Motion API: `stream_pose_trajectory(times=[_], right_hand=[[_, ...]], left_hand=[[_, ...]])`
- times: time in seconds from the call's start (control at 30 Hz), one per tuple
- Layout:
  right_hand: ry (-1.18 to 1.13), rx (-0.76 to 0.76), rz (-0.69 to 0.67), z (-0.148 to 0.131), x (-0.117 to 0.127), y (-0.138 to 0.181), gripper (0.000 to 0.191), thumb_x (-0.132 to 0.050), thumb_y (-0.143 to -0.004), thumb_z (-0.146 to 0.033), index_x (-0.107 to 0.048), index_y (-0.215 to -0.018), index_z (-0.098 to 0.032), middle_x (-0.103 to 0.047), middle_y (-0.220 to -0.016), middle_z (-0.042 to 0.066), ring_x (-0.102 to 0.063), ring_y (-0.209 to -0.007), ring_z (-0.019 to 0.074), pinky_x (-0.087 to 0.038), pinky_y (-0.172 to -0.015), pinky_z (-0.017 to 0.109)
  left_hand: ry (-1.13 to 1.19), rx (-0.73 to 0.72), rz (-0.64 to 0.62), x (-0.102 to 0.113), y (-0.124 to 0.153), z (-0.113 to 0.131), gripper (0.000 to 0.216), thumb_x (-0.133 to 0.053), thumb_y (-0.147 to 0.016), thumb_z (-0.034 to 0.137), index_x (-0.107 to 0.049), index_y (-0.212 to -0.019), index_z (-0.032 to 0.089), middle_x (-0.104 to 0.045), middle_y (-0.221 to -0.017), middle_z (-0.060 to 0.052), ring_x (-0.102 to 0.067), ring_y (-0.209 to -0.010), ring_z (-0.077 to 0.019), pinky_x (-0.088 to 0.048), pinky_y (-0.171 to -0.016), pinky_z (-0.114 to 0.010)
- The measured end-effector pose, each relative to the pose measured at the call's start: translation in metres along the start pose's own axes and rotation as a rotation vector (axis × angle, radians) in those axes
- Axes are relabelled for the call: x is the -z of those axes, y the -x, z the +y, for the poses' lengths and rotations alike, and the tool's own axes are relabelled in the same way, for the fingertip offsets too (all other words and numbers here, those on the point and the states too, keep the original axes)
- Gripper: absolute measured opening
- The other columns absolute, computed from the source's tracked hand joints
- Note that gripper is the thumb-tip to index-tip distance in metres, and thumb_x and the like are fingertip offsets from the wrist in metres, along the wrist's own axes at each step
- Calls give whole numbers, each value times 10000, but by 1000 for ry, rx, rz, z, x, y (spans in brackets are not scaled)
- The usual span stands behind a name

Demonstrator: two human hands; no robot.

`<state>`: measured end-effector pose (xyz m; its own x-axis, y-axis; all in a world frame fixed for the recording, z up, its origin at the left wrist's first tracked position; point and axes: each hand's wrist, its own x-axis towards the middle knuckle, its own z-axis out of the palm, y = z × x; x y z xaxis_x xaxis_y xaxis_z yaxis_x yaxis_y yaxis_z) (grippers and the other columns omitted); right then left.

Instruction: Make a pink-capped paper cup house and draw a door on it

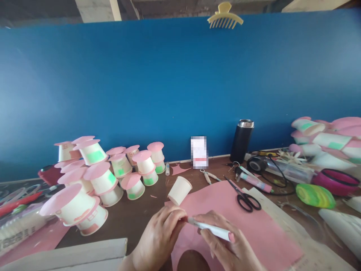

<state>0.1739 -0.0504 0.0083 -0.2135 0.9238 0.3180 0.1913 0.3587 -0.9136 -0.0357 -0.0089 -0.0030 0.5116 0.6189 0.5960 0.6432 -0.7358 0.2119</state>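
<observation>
White pen [210, 228], print unreadable, sits in the closed grip of the right hand [225, 246], left hand [159, 237] pinching its tip.

I'm looking at a broad, flat blue wall panel [180, 82] filling the back of my view, evenly lit and a touch paler at left. A yellow plastic claw hair clip [225, 17] sits on its top edge. Above it are pale concrete beams [96, 9]. Below, a dark brown wooden table [132, 214] meets the panel.
</observation>
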Motion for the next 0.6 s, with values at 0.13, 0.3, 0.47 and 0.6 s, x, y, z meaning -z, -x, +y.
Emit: stream_pose_trajectory(times=[0.13,0.3,0.47,0.6], right_hand=[[-26,50,14,5,-3,-1,245,-512,-951,-296,-698,-1103,-244,-726,-943,90,-695,-831,203,-573,-602,257],[-136,107,76,10,-8,1,219,-529,-944,-274,-684,-1098,-255,-735,-956,87,-706,-782,193,-577,-682,302],[-191,-80,82,16,-12,6,272,-531,-947,-394,-688,-1093,-227,-723,-864,86,-606,-534,125,-499,-476,227],[-255,-131,109,14,-16,4,314,-580,-913,-455,-700,-1066,-209,-721,-818,66,-582,-516,101,-485,-497,208]], left_hand=[[-41,-38,20,0,2,3,126,-420,-980,221,-542,-1002,245,-686,-908,-21,-675,-851,-162,-546,-778,-280],[-58,-65,59,-2,3,4,153,-396,-992,260,-547,-1015,247,-694,-897,-26,-683,-835,-149,-545,-757,-245],[-123,-105,111,-1,1,9,179,-388,-986,223,-562,-1030,231,-713,-904,-47,-696,-837,-153,-553,-748,-236],[-128,-76,92,-4,-3,10,185,-390,-985,248,-574,-995,236,-720,-872,-42,-709,-797,-162,-575,-710,-248]])
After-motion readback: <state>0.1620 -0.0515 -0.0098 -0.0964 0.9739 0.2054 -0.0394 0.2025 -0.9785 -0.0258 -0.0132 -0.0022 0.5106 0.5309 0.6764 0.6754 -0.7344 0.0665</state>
